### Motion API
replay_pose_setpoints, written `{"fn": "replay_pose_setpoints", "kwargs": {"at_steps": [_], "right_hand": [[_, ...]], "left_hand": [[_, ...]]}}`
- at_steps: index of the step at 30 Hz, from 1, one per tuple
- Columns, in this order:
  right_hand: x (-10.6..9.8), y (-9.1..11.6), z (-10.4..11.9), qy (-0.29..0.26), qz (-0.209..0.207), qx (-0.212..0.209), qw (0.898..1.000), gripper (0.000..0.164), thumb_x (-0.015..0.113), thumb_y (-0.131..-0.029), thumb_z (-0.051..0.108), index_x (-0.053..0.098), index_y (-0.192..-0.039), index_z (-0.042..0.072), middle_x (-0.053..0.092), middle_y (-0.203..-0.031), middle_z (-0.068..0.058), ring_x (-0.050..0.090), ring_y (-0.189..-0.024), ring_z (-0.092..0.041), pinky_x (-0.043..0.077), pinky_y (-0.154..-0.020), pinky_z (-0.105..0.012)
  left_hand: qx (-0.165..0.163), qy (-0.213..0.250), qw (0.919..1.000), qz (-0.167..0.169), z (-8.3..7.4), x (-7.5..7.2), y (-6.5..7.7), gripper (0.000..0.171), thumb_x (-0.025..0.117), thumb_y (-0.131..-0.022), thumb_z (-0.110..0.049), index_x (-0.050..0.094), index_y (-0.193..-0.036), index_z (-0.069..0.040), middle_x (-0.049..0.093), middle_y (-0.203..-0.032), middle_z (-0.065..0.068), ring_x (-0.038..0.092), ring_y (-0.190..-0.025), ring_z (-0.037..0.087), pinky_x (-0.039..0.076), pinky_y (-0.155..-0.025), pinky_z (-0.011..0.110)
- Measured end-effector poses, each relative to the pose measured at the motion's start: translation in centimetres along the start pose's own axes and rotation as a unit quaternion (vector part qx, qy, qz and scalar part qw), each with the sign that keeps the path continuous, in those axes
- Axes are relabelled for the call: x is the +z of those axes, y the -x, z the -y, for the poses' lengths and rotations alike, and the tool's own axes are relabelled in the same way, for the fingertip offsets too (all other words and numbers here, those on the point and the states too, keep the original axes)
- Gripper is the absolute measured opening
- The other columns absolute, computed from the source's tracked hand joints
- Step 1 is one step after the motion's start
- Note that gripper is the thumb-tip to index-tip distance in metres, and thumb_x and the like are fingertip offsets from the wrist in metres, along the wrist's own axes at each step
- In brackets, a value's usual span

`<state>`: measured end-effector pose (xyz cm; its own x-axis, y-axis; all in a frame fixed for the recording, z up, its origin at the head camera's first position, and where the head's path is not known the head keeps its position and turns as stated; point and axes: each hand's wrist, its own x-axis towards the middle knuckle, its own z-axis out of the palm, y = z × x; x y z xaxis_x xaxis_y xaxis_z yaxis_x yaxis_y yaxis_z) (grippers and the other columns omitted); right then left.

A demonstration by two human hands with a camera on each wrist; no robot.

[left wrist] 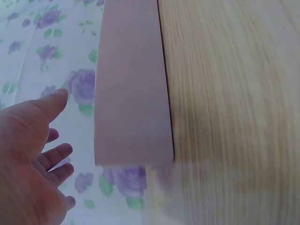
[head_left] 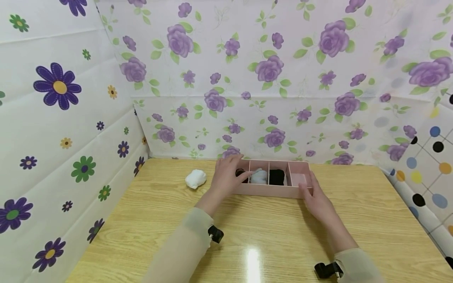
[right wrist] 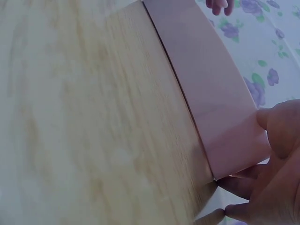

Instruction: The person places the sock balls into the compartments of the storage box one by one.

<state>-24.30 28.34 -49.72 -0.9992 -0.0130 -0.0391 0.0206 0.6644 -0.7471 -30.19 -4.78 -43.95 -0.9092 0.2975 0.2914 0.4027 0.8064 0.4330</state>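
A long pink divided box (head_left: 270,191) stands at the back of the table. Over its left end is my left hand (head_left: 226,175), thumb stretched across the leftmost compartment; in the left wrist view this hand (left wrist: 26,154) has loose fingers and holds nothing. My right hand (head_left: 317,199) grips the right end, thumb at the front rim and fingers on the end wall, as the right wrist view also shows on the box (right wrist: 206,79). Inside lie a dark bundle (head_left: 240,172), partly hidden, a grey cloth bundle (head_left: 259,177) and a black cloth bundle (head_left: 276,177). The rightmost compartment (head_left: 299,179) holds nothing.
A white cloth bundle (head_left: 196,179) lies on the wooden table (head_left: 269,232), left of the box. Flowered sheeting (head_left: 219,78) rises behind the box, with more patterned sheeting on the left (head_left: 53,137) and right sides.
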Motion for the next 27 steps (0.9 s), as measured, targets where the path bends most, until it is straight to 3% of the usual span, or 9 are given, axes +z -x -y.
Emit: {"fn": "replay_pose_setpoints", "kwargs": {"at_steps": [9,17,27], "right_hand": [[-0.1,0.6,0.0,-0.01,0.002,0.006,1.0,0.094,0.034,-0.116,0.065,-0.018,-0.175,0.014,0.015,-0.172,-0.043,0.024,-0.155,-0.065,0.023,-0.124,-0.077],[-0.2,0.5,-0.4,-0.023,0.012,0.005,1.0,0.095,0.035,-0.115,0.067,-0.017,-0.176,0.016,0.014,-0.171,-0.044,0.023,-0.155,-0.067,0.022,-0.123,-0.079],[-0.1,0.4,-0.3,-0.03,0.013,-0.007,0.999,0.095,0.037,-0.115,0.065,-0.017,-0.176,0.014,0.013,-0.172,-0.044,0.021,-0.156,-0.066,0.021,-0.123,-0.079]], "left_hand": [[-0.037,-0.015,0.9992,-0.008,3.4,-1.8,1.8,0.074,0.08,-0.105,-0.041,0.05,-0.166,-0.011,0.051,-0.167,0.012,0.043,-0.157,0.034,0.008,-0.134,0.063],[-0.043,-0.028,0.9986,-0.011,6.7,-3.3,3.3,0.075,0.079,-0.105,-0.04,0.049,-0.166,-0.008,0.051,-0.166,0.015,0.044,-0.156,0.036,0.009,-0.132,0.069],[-0.067,-0.04,0.997,0.001,10.3,-3.9,4.9,0.08,0.084,-0.102,-0.036,0.048,-0.166,-0.005,0.049,-0.167,0.02,0.044,-0.155,0.043,0.013,-0.129,0.075]]}}
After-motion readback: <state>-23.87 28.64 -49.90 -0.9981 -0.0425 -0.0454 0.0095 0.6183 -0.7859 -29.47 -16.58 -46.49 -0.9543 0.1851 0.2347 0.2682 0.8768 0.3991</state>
